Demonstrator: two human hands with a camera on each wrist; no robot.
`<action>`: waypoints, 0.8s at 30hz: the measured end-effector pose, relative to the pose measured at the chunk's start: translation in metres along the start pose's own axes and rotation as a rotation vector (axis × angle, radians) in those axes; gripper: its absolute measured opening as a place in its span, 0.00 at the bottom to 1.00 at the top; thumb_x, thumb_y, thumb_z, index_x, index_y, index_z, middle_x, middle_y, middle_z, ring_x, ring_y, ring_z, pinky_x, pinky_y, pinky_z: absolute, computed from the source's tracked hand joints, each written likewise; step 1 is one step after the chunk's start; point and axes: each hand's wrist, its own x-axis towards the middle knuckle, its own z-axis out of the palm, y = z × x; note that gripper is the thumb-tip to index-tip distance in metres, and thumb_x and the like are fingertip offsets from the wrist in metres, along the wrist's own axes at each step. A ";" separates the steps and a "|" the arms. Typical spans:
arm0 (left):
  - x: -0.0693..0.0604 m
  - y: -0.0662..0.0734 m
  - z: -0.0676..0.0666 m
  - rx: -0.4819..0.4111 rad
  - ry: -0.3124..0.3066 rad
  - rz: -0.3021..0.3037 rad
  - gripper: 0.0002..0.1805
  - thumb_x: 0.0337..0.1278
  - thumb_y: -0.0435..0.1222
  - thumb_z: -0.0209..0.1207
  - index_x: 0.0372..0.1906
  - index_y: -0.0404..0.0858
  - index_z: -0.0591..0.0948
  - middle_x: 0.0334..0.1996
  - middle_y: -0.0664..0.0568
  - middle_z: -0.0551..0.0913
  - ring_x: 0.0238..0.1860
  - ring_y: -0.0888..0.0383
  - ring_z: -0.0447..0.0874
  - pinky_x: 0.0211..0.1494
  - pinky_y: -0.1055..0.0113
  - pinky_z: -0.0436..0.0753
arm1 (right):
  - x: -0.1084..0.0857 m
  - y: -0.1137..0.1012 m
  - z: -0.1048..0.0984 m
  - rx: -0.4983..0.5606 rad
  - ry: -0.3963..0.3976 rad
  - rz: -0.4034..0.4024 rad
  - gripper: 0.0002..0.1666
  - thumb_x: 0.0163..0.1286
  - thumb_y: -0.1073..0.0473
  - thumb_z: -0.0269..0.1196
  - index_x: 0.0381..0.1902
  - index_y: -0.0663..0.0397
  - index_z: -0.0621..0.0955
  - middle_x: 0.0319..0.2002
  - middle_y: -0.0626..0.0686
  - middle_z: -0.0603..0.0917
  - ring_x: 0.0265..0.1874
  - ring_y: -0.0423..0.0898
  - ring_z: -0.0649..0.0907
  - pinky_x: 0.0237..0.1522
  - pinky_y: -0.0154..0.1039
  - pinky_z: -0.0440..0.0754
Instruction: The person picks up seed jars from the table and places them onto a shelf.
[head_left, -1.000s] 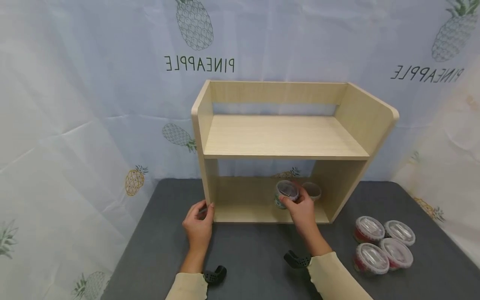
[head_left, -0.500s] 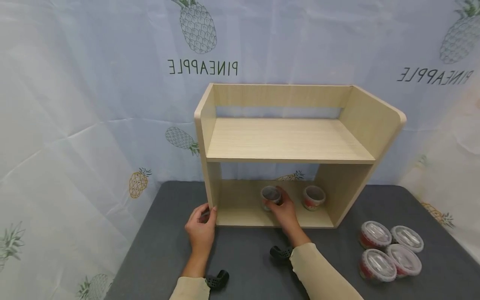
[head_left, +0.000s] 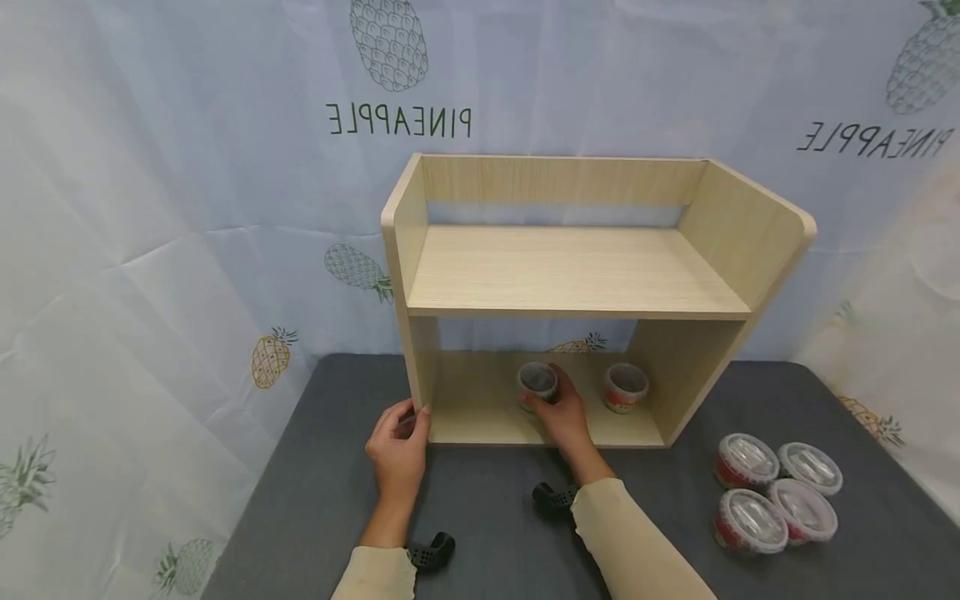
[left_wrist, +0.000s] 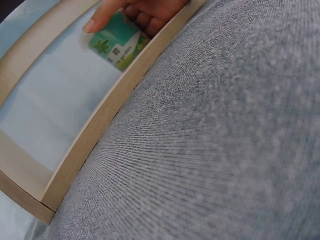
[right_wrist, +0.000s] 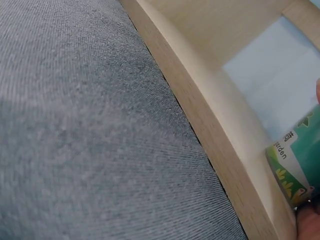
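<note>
On the lower level of a light wooden shelf point(head_left: 480, 412), my right hand point(head_left: 567, 417) grips a small round cup point(head_left: 537, 379) by its side. In both wrist views the cup's wall point(right_wrist: 305, 155) is green, with printed lettering and leaves; its base is low, close to the board. Thumb and curled fingers of the right hand also show around the cup point(left_wrist: 117, 42) in the left wrist view. My left hand point(head_left: 397, 454) grips the bottom front edge of the shelf's left side panel. Its fingertips are partly hidden, and the left wrist view does not show that hand.
A red-and-white cup point(head_left: 626, 388) stands on the lower board, right of my right hand. Several clear-lidded tubs point(head_left: 750, 521) with red contents sit grouped on the dark grey table point(head_left: 487, 517), right of the shelf. A pineapple-print cloth point(head_left: 262, 183) hangs behind.
My right hand has slid the green cup leftward along the lower board, away from the red-and-white cup, and slowed in the last half second. My left hand stays at the side panel.
</note>
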 end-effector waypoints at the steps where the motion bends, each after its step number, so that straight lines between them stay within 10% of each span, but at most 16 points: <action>1: 0.000 0.000 0.000 0.000 0.000 0.000 0.10 0.46 0.19 0.68 0.37 0.24 0.85 0.34 0.36 0.85 0.36 0.58 0.86 0.35 0.76 0.86 | 0.000 0.000 0.000 0.002 -0.001 -0.002 0.51 0.61 0.55 0.72 0.76 0.55 0.58 0.71 0.65 0.66 0.70 0.59 0.67 0.69 0.56 0.68; 11: -0.003 -0.019 0.000 -0.029 0.006 -0.033 0.10 0.47 0.21 0.69 0.38 0.27 0.86 0.35 0.38 0.86 0.38 0.63 0.85 0.36 0.76 0.85 | 0.002 -0.002 0.003 -0.058 -0.006 0.023 0.53 0.62 0.52 0.71 0.77 0.57 0.56 0.72 0.65 0.64 0.71 0.61 0.66 0.70 0.57 0.67; 24: 0.001 0.000 0.001 -0.018 0.013 -0.008 0.10 0.45 0.18 0.68 0.36 0.23 0.85 0.33 0.34 0.85 0.36 0.57 0.86 0.35 0.76 0.85 | 0.000 -0.002 0.003 -0.061 0.011 0.019 0.54 0.61 0.53 0.72 0.77 0.58 0.56 0.72 0.65 0.64 0.71 0.60 0.66 0.70 0.57 0.68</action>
